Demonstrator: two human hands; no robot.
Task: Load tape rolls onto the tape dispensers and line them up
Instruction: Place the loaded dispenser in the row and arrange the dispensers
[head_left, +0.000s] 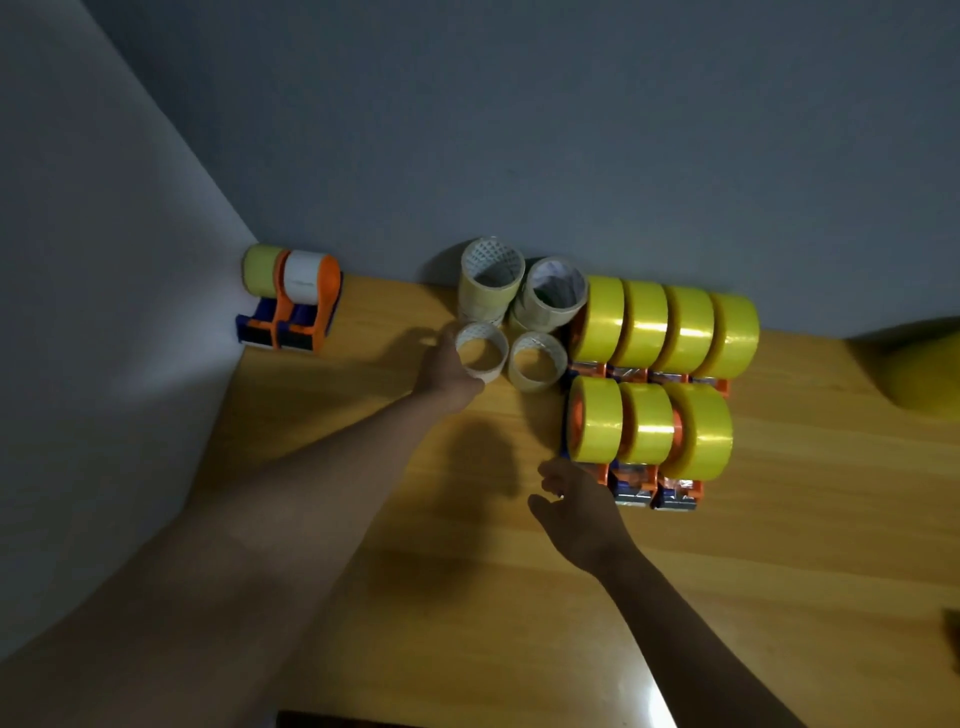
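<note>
My left hand (448, 370) grips a pale tape roll (482, 353) lying flat on the wooden table (467, 597). A second flat roll (536, 361) lies to its right, and two taller stacks of pale rolls (492, 283) (551, 296) stand behind, by the wall. Several orange dispensers loaded with yellow tape stand in two rows on the right: a back row (667, 327) and a front row (649, 428). My right hand (574, 499) hovers with relaxed fingers just left of the front row, holding nothing. Two more loaded dispensers (291, 301) stand in the far left corner.
Grey walls close the table on the left and at the back. A yellowish rounded object (919, 364) sits at the right edge. Bare wood stretches between my arms and toward the near table edge.
</note>
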